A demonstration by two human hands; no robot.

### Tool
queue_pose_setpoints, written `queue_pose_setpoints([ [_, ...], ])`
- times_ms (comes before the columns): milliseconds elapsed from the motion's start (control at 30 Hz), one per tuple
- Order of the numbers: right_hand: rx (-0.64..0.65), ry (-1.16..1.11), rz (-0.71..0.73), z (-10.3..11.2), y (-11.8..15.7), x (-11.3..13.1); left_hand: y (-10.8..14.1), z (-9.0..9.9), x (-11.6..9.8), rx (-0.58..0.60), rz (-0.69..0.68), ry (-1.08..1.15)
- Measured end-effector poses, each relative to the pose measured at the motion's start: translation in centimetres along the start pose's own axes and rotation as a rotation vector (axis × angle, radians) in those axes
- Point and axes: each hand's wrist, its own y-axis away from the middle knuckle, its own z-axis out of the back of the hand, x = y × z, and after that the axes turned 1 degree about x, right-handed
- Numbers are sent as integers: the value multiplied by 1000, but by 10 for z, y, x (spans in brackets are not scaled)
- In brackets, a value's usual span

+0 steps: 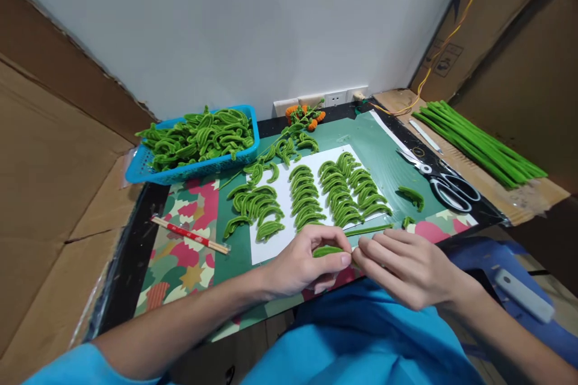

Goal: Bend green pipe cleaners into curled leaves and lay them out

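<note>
Near the table's front edge, my left hand (311, 261) is closed on a green pipe-cleaner leaf (327, 251), with its end between thumb and index finger. My right hand (406, 264) meets it there, fingers bent and pinched at the leaf's tip; its thumb is hidden. Just beyond the hands, a straight green pipe cleaner (368, 230) lies on the mat. Rows of curved green pipe-cleaner leaves (307, 195) rest on a white sheet (259, 251). Two more bent pieces, one of them a leaf (410, 197), lie right of the sheet.
A blue basket (194, 171) heaped with green leaves stands back left. Wrapped chopsticks (189, 233) lie at left. Scissors (451, 189), a white pen (425, 135) and a bundle of green pipe cleaners (478, 144) are at right. An orange-flowered stem (300, 115) lies near the wall sockets (335, 98).
</note>
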Motion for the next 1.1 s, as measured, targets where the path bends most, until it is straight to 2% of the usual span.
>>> queue_pose_setpoints([
  [167,-59,-252,-110,-8,-2,6,4,0,-10,89,79,118],
  [333,-77,-412,-205,-8,-8,9,5,-1,-11,87,89,146],
  [433,-78,-376,-192,-11,-10,8,5,0,-11,78,111,192],
  [600,-171,-141,-113,-23,-7,5,4,4,-8,116,224,314],
  [733,-151,-27,-75,-27,-3,4,2,5,-3,88,210,285],
  [867,-147,-69,-113,-30,-5,7,1,4,1,86,149,322],
  [1100,-261,-182,-196,-36,-13,18,5,6,7,71,138,239],
])
